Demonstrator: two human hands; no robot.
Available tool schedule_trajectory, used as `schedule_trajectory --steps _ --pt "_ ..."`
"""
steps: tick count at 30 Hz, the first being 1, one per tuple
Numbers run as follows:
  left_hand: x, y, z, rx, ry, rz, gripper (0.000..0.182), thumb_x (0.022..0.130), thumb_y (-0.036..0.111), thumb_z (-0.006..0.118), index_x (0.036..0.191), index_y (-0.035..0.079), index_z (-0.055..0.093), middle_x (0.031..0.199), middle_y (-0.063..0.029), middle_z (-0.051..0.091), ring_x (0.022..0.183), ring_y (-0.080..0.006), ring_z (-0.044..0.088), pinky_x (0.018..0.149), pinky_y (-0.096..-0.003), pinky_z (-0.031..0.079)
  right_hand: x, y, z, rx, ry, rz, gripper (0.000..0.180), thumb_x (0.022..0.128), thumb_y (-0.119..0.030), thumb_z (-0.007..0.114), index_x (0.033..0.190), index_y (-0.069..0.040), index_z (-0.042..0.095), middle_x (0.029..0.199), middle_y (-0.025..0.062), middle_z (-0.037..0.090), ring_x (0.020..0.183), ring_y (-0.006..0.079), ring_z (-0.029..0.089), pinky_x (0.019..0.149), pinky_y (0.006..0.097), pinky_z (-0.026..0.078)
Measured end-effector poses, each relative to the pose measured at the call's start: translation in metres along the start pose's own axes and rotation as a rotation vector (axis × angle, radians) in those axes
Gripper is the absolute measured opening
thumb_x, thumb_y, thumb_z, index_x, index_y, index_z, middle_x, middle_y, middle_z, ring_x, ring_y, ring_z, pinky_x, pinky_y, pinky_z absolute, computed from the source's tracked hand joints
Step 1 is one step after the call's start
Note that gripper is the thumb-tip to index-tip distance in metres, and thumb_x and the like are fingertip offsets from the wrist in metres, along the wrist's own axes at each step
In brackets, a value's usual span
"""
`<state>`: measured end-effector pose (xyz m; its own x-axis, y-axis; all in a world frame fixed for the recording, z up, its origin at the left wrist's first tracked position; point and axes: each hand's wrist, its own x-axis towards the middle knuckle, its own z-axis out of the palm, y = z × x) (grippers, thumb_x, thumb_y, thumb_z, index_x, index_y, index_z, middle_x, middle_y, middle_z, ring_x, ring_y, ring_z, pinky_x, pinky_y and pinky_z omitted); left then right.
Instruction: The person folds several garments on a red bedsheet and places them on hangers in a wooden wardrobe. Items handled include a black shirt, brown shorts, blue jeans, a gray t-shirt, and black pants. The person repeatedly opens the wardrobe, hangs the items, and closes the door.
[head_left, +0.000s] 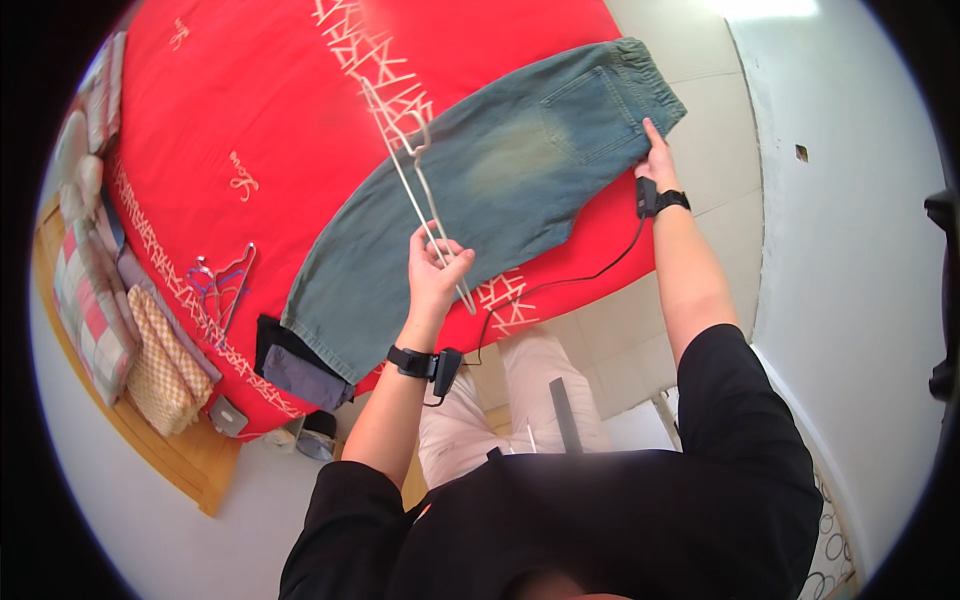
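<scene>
A pair of blue denim trousers (480, 172), folded lengthwise, lies across the red bedspread (300, 135). Its elastic waistband (649, 79) reaches the right edge of the bed, and the hems lie at the lower left. My left hand (436, 274) grips a pale wire clothes hanger (401, 169) by one end, above the middle of the trousers. The hanger's hook (420, 135) points away from me. At the waist end, my right hand (658, 159) holds the trousers' edge just below the back pocket (589, 112), thumb on top.
Several hangers (221, 289) lie on the bed at left. Dark folded clothes (304, 371) sit beside the trouser hems. Folded checked bedding (94, 307) rests along the wooden headboard (150, 457). A black cable (562, 281) links devices on both wrists. A white wall (832, 225) stands at right.
</scene>
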<state>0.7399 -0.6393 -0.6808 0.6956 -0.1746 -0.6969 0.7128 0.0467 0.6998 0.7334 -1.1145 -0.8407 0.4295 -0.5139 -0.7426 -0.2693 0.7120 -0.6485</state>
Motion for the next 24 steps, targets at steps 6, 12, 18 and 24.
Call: schedule_trajectory --steps 6,12,18,24 --pt "-0.021 -0.001 -0.021 -0.092 0.049 0.040 0.078 0.089 0.005 0.087 0.149 -0.001 0.038 0.098 -0.0033 0.065 0.080 -0.0077 0.066 0.076 -0.0235 0.056 -0.068 -0.032 0.083 -0.038 -0.187 -0.141 0.040 0.092 -0.003 0.075 0.131 0.002 0.068 0.124 0.0120 0.074 0.112 0.0274 0.072 0.103 0.0427 0.057" --pt "-0.047 0.017 -0.046 -0.116 0.037 0.073 0.084 0.087 0.011 0.091 0.149 -0.003 0.036 0.093 -0.0013 0.061 0.072 -0.0036 0.059 0.068 -0.0201 0.051 -0.234 0.031 0.190 -0.872 -0.625 -0.830 0.058 0.087 0.003 0.075 0.143 -0.003 0.066 0.127 0.0117 0.075 0.107 0.0260 0.073 0.099 0.0401 0.058" --pt "-0.060 0.001 -0.081 -0.070 0.126 0.052 0.086 0.088 0.027 0.092 0.148 -0.006 0.039 0.088 -0.0032 0.067 0.071 -0.0085 0.063 0.064 -0.0252 0.053 -0.321 0.145 0.233 -1.240 -0.968 -0.882 0.082 0.073 0.003 0.074 0.149 -0.024 0.065 0.082 0.0088 0.057 0.078 0.0335 0.063 0.070 0.0435 0.054" --pt "-0.066 -0.031 -0.127 0.027 0.067 -0.094 0.083 0.085 0.035 0.094 0.140 -0.005 0.047 0.088 -0.0056 0.070 0.070 -0.0108 0.066 0.064 -0.0271 0.054 -0.320 0.188 0.217 -1.560 -1.031 -0.991 0.083 0.073 0.005 0.072 0.151 -0.024 0.064 0.087 0.0102 0.054 0.080 0.0337 0.061 0.071 0.0457 0.053"
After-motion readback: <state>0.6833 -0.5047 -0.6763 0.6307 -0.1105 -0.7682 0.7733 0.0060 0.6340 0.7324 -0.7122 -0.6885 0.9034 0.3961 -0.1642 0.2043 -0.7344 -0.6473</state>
